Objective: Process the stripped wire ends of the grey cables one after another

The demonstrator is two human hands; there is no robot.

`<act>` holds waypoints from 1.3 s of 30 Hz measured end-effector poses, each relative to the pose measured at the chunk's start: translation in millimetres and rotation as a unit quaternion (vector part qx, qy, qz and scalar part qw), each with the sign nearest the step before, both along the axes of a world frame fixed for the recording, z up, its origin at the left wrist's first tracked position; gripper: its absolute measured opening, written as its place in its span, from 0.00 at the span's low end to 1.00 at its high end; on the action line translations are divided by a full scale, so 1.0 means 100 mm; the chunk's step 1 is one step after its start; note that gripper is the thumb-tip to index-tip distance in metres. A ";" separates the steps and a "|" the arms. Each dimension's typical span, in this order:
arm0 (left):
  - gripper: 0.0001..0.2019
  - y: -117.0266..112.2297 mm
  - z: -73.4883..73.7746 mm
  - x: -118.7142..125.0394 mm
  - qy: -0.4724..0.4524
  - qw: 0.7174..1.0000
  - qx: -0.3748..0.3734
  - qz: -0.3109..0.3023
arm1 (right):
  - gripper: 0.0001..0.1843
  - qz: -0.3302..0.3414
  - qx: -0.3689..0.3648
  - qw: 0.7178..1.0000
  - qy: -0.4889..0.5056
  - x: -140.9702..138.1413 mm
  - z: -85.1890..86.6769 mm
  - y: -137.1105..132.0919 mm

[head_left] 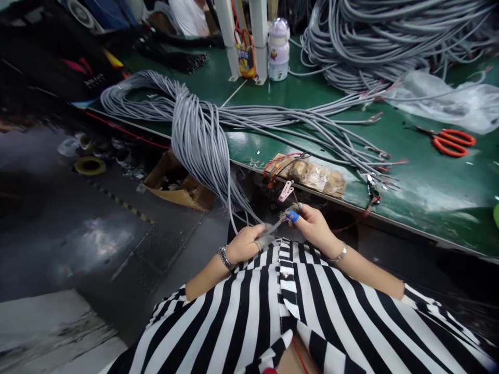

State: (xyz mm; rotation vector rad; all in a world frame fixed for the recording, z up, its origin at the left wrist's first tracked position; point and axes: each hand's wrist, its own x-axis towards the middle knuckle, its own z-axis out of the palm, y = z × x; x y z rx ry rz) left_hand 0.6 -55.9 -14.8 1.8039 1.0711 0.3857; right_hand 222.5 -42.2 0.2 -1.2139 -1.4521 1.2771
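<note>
My left hand [246, 242] is closed around the end of a grey cable [273, 227], close in front of my striped shirt. My right hand [312, 224] pinches the same cable's tip, with blue tape on one fingertip. Both hands are just below the edge of the green table [429, 187]. A thick bundle of grey cables [198, 135] drapes over that edge to the left of my hands. A pink clip [286, 190] hangs just above them.
Orange scissors [454, 141] lie at the right on the table, near a clear plastic bag [448, 98]. A large cable coil [374, 41] fills the back. A bottle [278, 49] stands by white posts. An open cardboard box [175, 184] sits on the floor.
</note>
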 end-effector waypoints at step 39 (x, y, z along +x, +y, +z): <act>0.25 0.04 -0.04 -0.15 -0.318 0.903 -0.253 0.139 | 0.10 0.233 0.305 0.910 -0.159 -0.22 0.14 0.06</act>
